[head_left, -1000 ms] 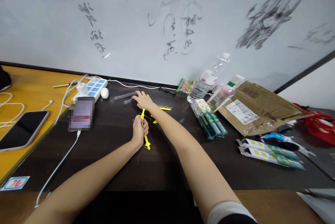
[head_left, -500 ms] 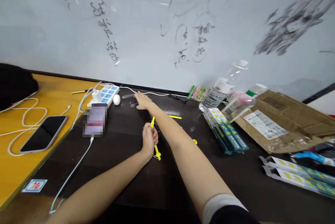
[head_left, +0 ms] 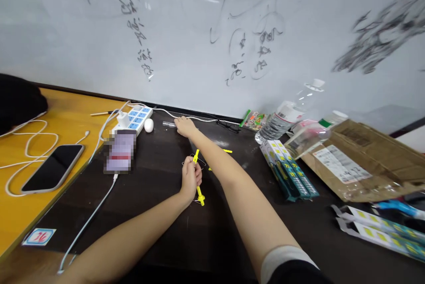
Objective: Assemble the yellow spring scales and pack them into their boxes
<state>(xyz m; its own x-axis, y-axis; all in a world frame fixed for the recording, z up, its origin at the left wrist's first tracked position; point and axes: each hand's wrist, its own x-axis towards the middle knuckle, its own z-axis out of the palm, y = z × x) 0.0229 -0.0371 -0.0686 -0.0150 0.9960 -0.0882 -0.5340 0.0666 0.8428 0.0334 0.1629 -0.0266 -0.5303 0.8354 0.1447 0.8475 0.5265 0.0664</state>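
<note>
My left hand [head_left: 191,178] is closed around a thin yellow plastic rod [head_left: 200,196]. It tilts slightly, and a cross-shaped piece is at its lower end. Thin wire-like lines show beside the fist, too fine to make out. Far across the dark table, my right hand [head_left: 186,127] has its fingers bent over a clear plastic strip [head_left: 169,124], whose left end sticks out past the fingertips. Part of another yellow piece [head_left: 227,151] shows beyond my right forearm, which hides some of the tabletop.
A white power strip [head_left: 137,118], a round white object [head_left: 148,125] and a charging phone [head_left: 120,151] lie to the left. Toward the right are a water bottle [head_left: 279,120], a snack packet [head_left: 253,119], narrow boxes [head_left: 288,171] and a brown parcel [head_left: 365,160]. A whiteboard [head_left: 186,53] stands behind.
The view has shifted slightly. My right hand's fingers have drawn in over the clear plastic, and only one clear piece shows now instead of two. My left hand keeps its hold on the yellow rod.
</note>
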